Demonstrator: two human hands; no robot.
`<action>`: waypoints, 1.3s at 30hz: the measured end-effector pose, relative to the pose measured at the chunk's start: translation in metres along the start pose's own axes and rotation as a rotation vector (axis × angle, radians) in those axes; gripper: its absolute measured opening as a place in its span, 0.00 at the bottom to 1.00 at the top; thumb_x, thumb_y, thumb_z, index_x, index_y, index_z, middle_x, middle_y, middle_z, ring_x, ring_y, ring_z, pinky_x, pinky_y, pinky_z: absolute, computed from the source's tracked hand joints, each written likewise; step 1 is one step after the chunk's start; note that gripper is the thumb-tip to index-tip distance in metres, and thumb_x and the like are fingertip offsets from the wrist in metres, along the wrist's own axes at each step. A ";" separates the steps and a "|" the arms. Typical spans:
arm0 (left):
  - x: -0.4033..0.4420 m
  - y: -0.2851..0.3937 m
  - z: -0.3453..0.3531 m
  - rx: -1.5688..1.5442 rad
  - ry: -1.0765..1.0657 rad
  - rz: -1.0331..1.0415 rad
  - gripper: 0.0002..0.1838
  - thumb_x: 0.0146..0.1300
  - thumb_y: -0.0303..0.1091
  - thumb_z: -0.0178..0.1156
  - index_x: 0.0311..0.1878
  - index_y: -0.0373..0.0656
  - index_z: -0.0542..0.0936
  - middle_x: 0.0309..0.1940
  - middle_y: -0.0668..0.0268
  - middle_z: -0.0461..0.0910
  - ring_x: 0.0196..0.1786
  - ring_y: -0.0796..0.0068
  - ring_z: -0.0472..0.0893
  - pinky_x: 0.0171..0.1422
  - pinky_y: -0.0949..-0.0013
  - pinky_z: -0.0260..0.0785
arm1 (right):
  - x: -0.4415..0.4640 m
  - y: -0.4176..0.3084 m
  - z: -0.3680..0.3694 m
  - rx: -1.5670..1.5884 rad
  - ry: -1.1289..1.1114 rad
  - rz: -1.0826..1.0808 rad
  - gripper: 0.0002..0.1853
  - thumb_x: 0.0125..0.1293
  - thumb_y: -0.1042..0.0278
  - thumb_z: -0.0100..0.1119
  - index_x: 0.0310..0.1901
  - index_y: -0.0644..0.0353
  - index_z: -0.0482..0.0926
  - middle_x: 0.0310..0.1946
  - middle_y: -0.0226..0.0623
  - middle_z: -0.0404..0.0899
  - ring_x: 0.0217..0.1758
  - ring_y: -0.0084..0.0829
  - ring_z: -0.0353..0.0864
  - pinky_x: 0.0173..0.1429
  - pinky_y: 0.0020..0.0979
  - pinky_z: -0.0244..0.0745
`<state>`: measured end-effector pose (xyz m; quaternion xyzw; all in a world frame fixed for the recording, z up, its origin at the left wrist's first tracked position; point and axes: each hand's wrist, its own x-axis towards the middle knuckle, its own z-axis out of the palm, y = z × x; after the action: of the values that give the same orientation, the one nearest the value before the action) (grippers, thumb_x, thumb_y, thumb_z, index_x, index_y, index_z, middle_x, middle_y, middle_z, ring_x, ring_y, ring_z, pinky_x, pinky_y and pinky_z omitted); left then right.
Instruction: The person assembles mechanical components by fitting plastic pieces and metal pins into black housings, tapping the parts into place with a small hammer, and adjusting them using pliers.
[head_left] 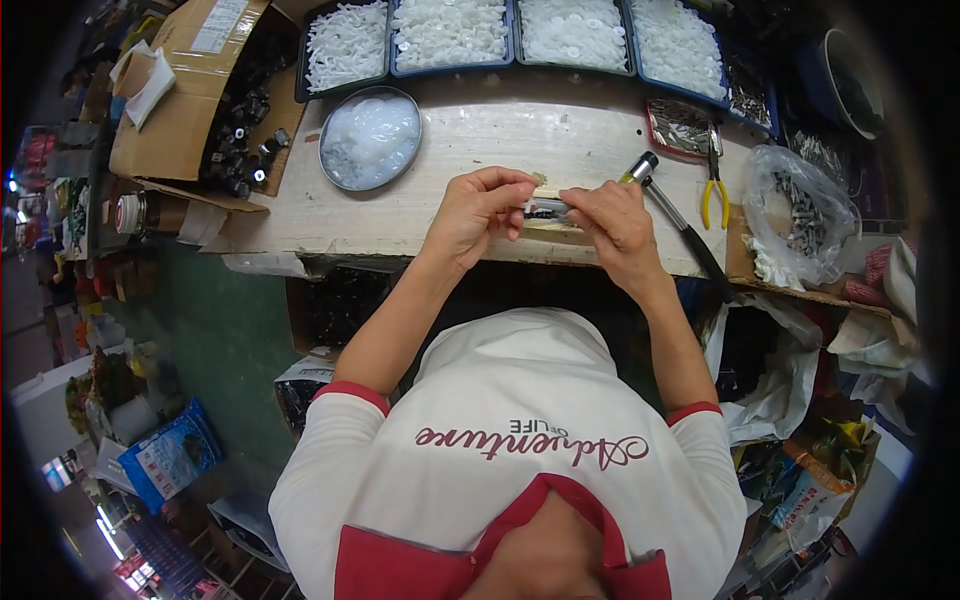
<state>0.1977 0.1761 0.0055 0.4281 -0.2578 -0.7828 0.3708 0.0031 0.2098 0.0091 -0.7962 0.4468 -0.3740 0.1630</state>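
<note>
Near the table's front edge my left hand (484,210) pinches one end of a small dark and clear part (546,209). Something small and white shows at its fingertips. On the other side, the fingers of my right hand (618,225) close on the same part's other end. Its exact kind is partly hidden by the fingers. Just beyond my right hand lies a hammer (690,240) with a metal head and black grip, its head close to my knuckles. A round metal dish (371,139) of whitish, glossy paste or grease stands to the left of my left hand.
Trays of small white plastic parts (452,34) line the back. A cardboard box (185,85) with dark metal-like pieces stands left. Yellow-handled pliers (714,195), a red tray (682,128) of metal pieces and a clear plastic bag (800,215) of parts lie right.
</note>
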 end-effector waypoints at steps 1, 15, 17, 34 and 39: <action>0.000 -0.001 0.002 0.000 -0.001 -0.005 0.06 0.55 0.25 0.62 0.36 0.35 0.79 0.22 0.67 0.77 0.19 0.84 0.74 0.20 0.81 0.67 | -0.003 0.002 -0.003 0.047 -0.003 0.063 0.10 0.55 0.75 0.60 0.40 0.61 0.77 0.27 0.32 0.77 0.30 0.27 0.73 0.40 0.28 0.61; 0.015 -0.043 -0.007 1.265 0.179 0.891 0.16 0.40 0.30 0.68 0.38 0.46 0.81 0.41 0.69 0.73 0.50 0.67 0.65 0.53 0.63 0.49 | -0.029 0.028 -0.010 0.814 -0.024 0.842 0.04 0.63 0.71 0.55 0.34 0.61 0.74 0.23 0.25 0.74 0.26 0.13 0.71 0.29 0.15 0.62; 0.015 -0.044 -0.007 1.246 0.176 0.861 0.16 0.40 0.30 0.68 0.38 0.46 0.81 0.41 0.70 0.73 0.50 0.67 0.65 0.53 0.63 0.49 | -0.028 0.030 -0.007 0.797 -0.046 0.836 0.04 0.64 0.70 0.55 0.35 0.61 0.74 0.23 0.25 0.75 0.26 0.12 0.70 0.30 0.15 0.63; 0.016 -0.047 -0.007 1.199 0.179 0.860 0.13 0.43 0.31 0.67 0.36 0.46 0.81 0.38 0.70 0.72 0.46 0.69 0.66 0.50 0.65 0.50 | -0.021 0.027 0.003 0.627 -0.085 0.805 0.03 0.61 0.74 0.56 0.33 0.64 0.74 0.22 0.26 0.74 0.26 0.14 0.72 0.31 0.18 0.66; 0.019 -0.053 -0.013 1.228 0.163 0.993 0.09 0.44 0.32 0.67 0.31 0.47 0.80 0.35 0.71 0.73 0.44 0.70 0.67 0.49 0.65 0.50 | -0.022 0.033 0.005 0.625 -0.105 0.818 0.03 0.61 0.74 0.56 0.33 0.64 0.75 0.22 0.26 0.74 0.25 0.14 0.71 0.31 0.18 0.66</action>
<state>0.1830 0.1916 -0.0482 0.4472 -0.7762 -0.2099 0.3919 -0.0195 0.2102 -0.0236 -0.4873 0.5797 -0.3549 0.5482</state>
